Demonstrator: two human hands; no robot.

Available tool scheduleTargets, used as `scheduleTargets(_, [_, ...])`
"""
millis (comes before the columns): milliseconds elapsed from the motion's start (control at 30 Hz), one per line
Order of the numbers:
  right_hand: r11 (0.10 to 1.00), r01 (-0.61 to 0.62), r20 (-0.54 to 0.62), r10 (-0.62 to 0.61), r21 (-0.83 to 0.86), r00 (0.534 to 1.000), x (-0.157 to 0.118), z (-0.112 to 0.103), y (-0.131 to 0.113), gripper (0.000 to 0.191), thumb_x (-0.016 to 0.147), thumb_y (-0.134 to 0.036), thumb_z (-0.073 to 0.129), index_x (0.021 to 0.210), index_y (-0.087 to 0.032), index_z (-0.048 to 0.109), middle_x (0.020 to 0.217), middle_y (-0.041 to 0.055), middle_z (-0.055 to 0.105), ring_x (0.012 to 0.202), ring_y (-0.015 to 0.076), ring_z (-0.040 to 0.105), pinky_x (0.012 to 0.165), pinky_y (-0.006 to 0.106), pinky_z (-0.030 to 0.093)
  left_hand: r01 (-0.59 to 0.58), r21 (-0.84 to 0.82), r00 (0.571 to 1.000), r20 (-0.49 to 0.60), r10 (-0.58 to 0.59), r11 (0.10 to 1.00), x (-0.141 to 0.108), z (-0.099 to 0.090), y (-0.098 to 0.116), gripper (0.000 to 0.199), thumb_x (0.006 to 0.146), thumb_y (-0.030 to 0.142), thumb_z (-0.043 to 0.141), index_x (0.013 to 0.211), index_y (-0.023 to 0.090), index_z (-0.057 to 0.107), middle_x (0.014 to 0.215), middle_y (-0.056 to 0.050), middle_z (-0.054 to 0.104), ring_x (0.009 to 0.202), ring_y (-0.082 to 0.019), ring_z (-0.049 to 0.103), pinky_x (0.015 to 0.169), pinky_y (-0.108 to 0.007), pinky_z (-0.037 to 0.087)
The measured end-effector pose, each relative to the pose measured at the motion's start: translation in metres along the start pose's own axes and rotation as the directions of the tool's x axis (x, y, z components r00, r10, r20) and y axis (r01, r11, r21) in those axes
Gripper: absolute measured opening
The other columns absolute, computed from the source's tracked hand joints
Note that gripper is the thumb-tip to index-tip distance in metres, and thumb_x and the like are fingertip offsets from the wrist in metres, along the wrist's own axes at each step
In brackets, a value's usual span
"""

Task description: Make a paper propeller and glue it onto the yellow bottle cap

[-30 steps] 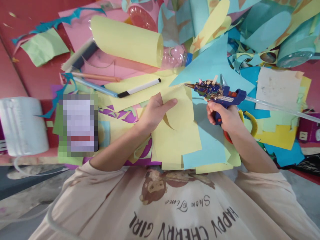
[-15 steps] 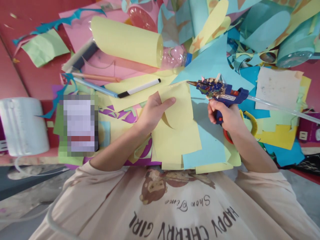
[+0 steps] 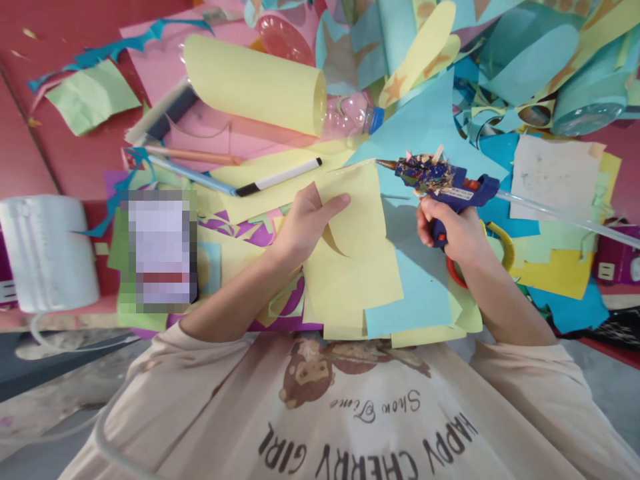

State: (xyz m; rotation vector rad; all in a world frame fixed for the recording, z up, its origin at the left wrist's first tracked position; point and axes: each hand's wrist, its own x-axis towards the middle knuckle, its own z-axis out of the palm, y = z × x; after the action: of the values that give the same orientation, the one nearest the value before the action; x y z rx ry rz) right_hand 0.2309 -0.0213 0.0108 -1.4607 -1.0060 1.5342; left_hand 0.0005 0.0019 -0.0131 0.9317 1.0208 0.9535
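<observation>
A blue hot glue gun [image 3: 450,183] is held by its handle in my right hand [image 3: 447,227], fingers wrapped round it. Its nozzle points left and rests at the upper right corner of a pale yellow paper sheet [image 3: 360,267]. A thin shiny line runs along the top edge of that sheet. My left hand [image 3: 310,223] grips the sheet's left side, thumb on top and the other fingers hidden beneath. A clear glue stick [image 3: 560,213] extends from the back of the gun. Above my left hand lies a white marker with black ends [image 3: 283,176].
A bottle wrapped in yellow paper [image 3: 255,83] lies behind the hands. Yellow-handled scissors [image 3: 503,243] sit partly under my right forearm. At the left are a phone [image 3: 163,250] and a white device [image 3: 47,253]. Blue paper pieces and covered bottles fill the back right.
The glue gun's nozzle has shifted very slightly to the right and up along the sheet's top edge. My left hand has hardly moved.
</observation>
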Motion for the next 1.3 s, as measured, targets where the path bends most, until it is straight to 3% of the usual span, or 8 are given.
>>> scheduleTargets(633, [0.98,0.192,-0.108,-0.185,0.057,0.977,0.001,-0.009,-0.021,0.014,0.07,-0.034,0.069,0.079,-0.024,0.063,0.077,0.002,0.068,0.046,0.0128,0.056,0.034,0.027,0.033,-0.021,0.014,1.0,-0.001,0.021,1.0,-0.003,0.003,0.007,0.032,0.08,0.04,0.066,0.102,0.017,0.066,0.099,-0.007,0.074,0.108,-0.03,0.067,0.091,-0.043,0.057])
scheduleTargets(733, [0.955,0.297,-0.276,-0.286,-0.002,0.918,-0.005,-0.027,-0.023,0.016,0.068,-0.03,0.074,0.076,-0.026,0.061,0.071,-0.001,0.064,0.048,0.0131,0.055,0.04,0.028,0.037,-0.028,0.005,1.0,0.003,0.028,1.0,-0.003,0.003,0.008,0.03,0.079,0.04,0.067,0.098,0.016,0.067,0.097,-0.006,0.074,0.102,-0.028,0.07,0.088,-0.04,0.058])
scheduleTargets(867, [0.884,0.387,-0.486,-0.467,-0.261,0.739,-0.013,-0.071,-0.014,0.037,0.071,-0.039,0.074,0.054,-0.024,0.044,0.055,-0.0029,0.041,0.05,0.0124,0.042,0.048,0.031,0.034,-0.045,-0.022,0.999,0.015,0.046,0.999,-0.003,0.003,0.008,0.027,0.079,0.038,0.068,0.095,0.017,0.068,0.093,-0.004,0.075,0.095,-0.027,0.072,0.083,-0.039,0.059])
scheduleTargets(900, [0.865,0.364,-0.518,-0.5,-0.346,0.694,-0.016,-0.083,-0.011,0.047,0.071,-0.042,0.074,0.049,-0.024,0.036,0.052,-0.0041,0.029,0.048,0.0118,0.035,0.048,0.031,0.029,-0.045,-0.024,0.999,0.024,0.046,0.999,-0.003,0.003,0.008,0.027,0.079,0.039,0.068,0.094,0.016,0.068,0.092,-0.004,0.075,0.094,-0.027,0.072,0.083,-0.039,0.059])
scheduleTargets(1000, [0.772,0.034,-0.534,-0.471,-0.635,0.702,-0.026,-0.116,-0.002,0.047,0.083,-0.05,0.057,0.051,-0.025,0.033,0.054,-0.0029,0.026,0.052,0.0137,0.027,0.053,0.032,0.023,-0.032,-0.027,0.999,0.041,0.033,0.999,-0.004,0.005,0.008,0.028,0.078,0.039,0.069,0.094,0.016,0.068,0.092,-0.005,0.075,0.097,-0.028,0.071,0.083,-0.039,0.059])
scheduleTargets(1100, [0.672,-0.116,-0.52,-0.44,-0.731,0.732,-0.036,-0.134,0.0,0.045,0.088,-0.046,0.048,0.052,-0.025,0.029,0.054,-0.0026,0.024,0.052,0.0145,0.026,0.056,0.032,0.02,-0.004,-0.034,0.998,0.059,0.006,0.999,-0.007,0.007,0.009,0.03,0.077,0.038,0.07,0.097,0.016,0.068,0.094,-0.006,0.075,0.1,-0.029,0.07,0.085,-0.039,0.058])
scheduleTargets(1200, [0.412,-0.28,-0.458,-0.436,-0.867,0.775,-0.044,-0.139,-0.006,0.043,0.089,-0.045,0.044,0.054,-0.026,0.029,0.053,-0.0009,0.03,0.054,0.0182,0.036,0.059,0.035,0.023,0.049,-0.047,0.994,0.099,-0.044,0.998,-0.01,0.01,0.011,0.027,0.079,0.035,0.069,0.098,0.016,0.069,0.094,-0.006,0.076,0.098,-0.028,0.071,0.084,-0.039,0.059])
scheduleTargets(1300, [0.254,-0.31,-0.4,-0.55,-0.916,0.733,-0.043,-0.129,-0.016,0.036,0.089,-0.045,0.045,0.06,-0.026,0.039,0.061,0.0039,0.046,0.067,0.0257,0.052,0.063,0.038,0.029,0.094,-0.067,0.987,0.136,-0.085,0.993,-0.011,0.01,0.012,0.022,0.08,0.032,0.066,0.095,0.016,0.07,0.095,-0.005,0.076,0.095,-0.026,0.072,0.087,-0.039,0.058])
